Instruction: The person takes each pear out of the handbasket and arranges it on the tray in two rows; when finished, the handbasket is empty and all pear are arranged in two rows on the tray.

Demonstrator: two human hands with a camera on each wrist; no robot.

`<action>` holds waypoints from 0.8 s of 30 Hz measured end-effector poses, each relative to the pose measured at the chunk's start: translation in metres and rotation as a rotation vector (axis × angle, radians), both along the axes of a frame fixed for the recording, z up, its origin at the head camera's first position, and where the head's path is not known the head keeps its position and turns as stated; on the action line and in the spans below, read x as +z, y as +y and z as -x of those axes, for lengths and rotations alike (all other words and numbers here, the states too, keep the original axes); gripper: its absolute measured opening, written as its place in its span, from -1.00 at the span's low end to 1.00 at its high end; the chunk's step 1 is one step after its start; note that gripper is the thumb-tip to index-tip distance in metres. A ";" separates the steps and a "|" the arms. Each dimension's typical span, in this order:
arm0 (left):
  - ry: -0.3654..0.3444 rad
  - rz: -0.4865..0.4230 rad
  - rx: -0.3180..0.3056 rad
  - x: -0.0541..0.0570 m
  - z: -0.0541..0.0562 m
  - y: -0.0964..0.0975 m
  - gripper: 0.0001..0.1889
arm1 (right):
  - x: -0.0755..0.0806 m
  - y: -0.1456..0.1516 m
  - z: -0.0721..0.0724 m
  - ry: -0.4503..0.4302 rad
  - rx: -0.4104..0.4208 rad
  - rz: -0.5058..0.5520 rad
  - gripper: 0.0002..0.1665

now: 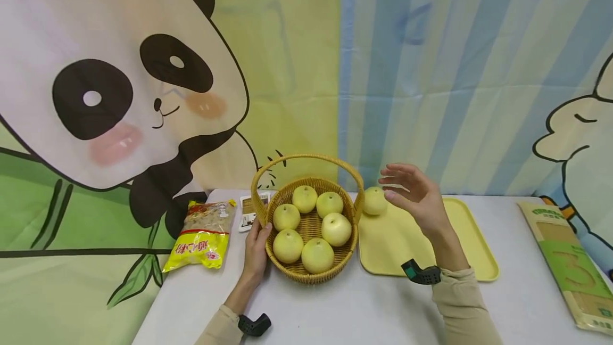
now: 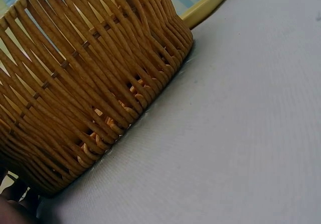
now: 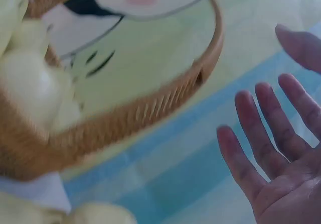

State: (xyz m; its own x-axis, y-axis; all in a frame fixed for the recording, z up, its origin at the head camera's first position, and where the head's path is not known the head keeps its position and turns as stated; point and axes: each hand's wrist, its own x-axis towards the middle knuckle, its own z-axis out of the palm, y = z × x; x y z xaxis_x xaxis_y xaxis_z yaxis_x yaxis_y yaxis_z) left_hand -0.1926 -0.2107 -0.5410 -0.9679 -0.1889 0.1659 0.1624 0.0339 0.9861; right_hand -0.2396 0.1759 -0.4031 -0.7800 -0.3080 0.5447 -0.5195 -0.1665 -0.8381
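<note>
Basket: round, woven tan wicker basket [image 1: 313, 278] with one arched handle [image 1: 306, 156], upright on the white-covered counter [image 1: 345, 313], left of the tray.
Contents: six round pale yellow-green fruits [image 1: 318, 255], set in a loose ring on the basket floor.
Loose item: one matching fruit [image 1: 375, 201] at the tray's far left corner, just beside the basket's right side.
Left hand [image 1: 256, 254]: holds the basket's left wall, thumb near the rim, the other fingers outside.
Right hand [image 1: 421, 201]: raised over the tray near the loose fruit, fingers spread and loosely bent, palm bare.
Handling, fruit: probably firm, moderately heavy, smooth enough to roll, liable to bruise; best cupped round its widest part.
Handling, basket: light and springy in itself, probably weighty as filled; handle for lifting, wall for steadying.
Obstruction: the handle arches over the basket; its right foot and the rim stand between the loose fruit and the ring.
Tray: shallow yellow tray [image 1: 471, 238], partly hidden by the right arm.
Left side: yellow printed bag [image 1: 201, 234]; a white-edged card [image 1: 248, 212] behind the left hand.
Right side: long green-and-tan packet [image 1: 570, 265], well apart.
Backdrop: printed panda cloth [image 1: 287, 68] behind the counter.
</note>
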 end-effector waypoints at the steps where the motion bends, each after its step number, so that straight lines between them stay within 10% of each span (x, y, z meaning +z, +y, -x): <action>1: 0.002 -0.004 0.000 0.000 0.000 0.000 -0.41 | 0.004 -0.002 -0.005 0.003 0.048 0.017 -0.33; 9: 0.007 -0.007 0.011 -0.002 0.001 0.001 -0.42 | 0.006 -0.057 -0.029 0.066 0.290 -0.257 -0.19; 24: -0.008 -0.002 0.002 -0.001 -0.001 0.001 -0.41 | -0.034 -0.129 -0.008 0.092 0.276 -0.758 -0.06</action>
State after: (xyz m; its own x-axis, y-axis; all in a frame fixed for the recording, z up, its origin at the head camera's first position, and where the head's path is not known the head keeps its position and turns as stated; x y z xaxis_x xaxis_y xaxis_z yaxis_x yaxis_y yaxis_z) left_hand -0.1919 -0.2093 -0.5416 -0.9688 -0.1914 0.1575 0.1542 0.0322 0.9875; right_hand -0.2316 0.0467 -0.4368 -0.5845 -0.7935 0.1691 -0.6151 0.2975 -0.7302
